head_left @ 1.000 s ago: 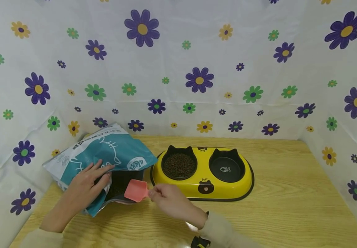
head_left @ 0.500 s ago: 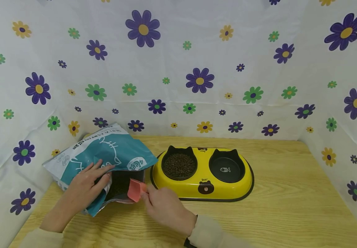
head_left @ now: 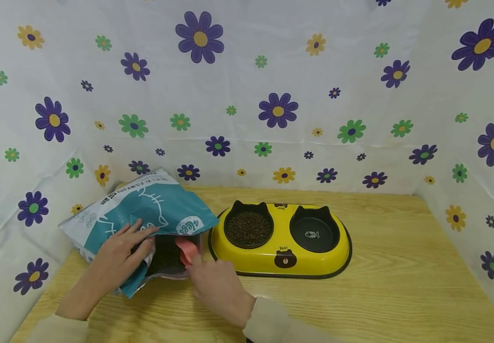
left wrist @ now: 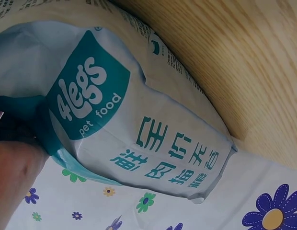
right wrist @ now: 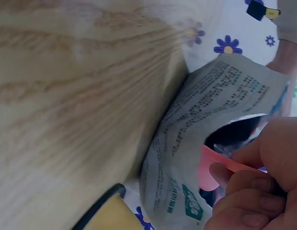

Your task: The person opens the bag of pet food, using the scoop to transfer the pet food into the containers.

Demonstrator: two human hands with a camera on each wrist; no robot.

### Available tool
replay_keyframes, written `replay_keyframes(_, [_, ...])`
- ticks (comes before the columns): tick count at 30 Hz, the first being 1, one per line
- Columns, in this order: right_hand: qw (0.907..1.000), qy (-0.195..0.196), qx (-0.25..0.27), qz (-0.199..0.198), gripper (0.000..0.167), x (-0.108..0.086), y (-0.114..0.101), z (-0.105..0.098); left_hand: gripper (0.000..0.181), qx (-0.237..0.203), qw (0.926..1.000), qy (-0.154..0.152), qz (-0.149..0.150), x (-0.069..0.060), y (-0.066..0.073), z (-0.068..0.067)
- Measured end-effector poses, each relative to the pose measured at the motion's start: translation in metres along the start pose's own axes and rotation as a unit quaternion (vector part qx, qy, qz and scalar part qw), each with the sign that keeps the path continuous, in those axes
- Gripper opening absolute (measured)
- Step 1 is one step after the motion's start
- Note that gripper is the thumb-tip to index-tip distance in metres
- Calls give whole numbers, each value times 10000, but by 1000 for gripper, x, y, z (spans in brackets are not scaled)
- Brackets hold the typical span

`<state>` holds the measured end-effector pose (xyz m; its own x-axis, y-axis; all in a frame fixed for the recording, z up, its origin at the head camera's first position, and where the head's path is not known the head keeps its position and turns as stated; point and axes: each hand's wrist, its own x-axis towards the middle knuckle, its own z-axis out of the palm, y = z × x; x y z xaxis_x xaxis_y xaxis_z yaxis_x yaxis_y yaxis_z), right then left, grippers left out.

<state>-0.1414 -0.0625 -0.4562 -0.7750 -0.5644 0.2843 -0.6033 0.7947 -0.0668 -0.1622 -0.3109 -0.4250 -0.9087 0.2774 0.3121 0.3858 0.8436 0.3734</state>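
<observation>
A teal and white pet food bag point(head_left: 152, 209) lies on its side at the left, its open mouth towards the right. My left hand point(head_left: 120, 252) holds the bag by the edge of its mouth. In my right hand point(head_left: 219, 286) is the handle of a pink scoop point(head_left: 187, 250), its blade tilted just inside the mouth. The right wrist view shows the fingers curled round the scoop handle, with part of the scoop point(right wrist: 207, 167) hidden by the bag. Whether the scoop carries any food cannot be seen.
Right of the bag stands a yellow double pet bowl point(head_left: 251, 264) with two black cat-eared dishes. Brown kibble point(head_left: 249, 228) fills the left dish; the right dish point(head_left: 315, 245) shows a fish-bone print. Flower-printed cloth point(head_left: 238, 76) encloses the wooden table point(head_left: 401, 286) at back and sides.
My right hand has moved left towards the bag, turning the scoop from flat to tilted and bringing it into the mouth. The left hand and the bag have stayed in place.
</observation>
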Motion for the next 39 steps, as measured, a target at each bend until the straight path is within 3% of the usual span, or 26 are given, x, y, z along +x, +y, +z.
replay_keyframes(8, [9996, 64, -262, -26, 26, 7, -5, 17, 35, 43, 10000, -29, -64, 0, 1, -1])
replay_keyframes(21, [9985, 296, -339, -309, 26, 7, -12, 21, 34, 67, 9999, 97, -83, -2, 0, 0])
replay_keyframes(23, [9993, 236, -205, -217, 26, 8, -13, 21, 34, 52, 9999, 95, -72, -2, 0, 1])
replay_keyframes(26, [9985, -47, 527, 125, 28, 12, -13, 19, 34, 82, 9999, 121, -77, -1, 0, 1])
replay_keyframes(28, [9914, -261, 1212, 420, 29, 16, -13, 17, 34, 110, 9998, 143, -77, -1, -1, 1])
replay_keyframes(32, [9629, -486, 2518, 841, 30, 23, -13, 17, 33, 111, 9998, 183, -36, -1, 0, 0])
replay_keyframes(39, [9162, -656, 3747, 1261, 30, 26, -18, 22, 33, 52, 9999, 107, -13, 0, 1, 1])
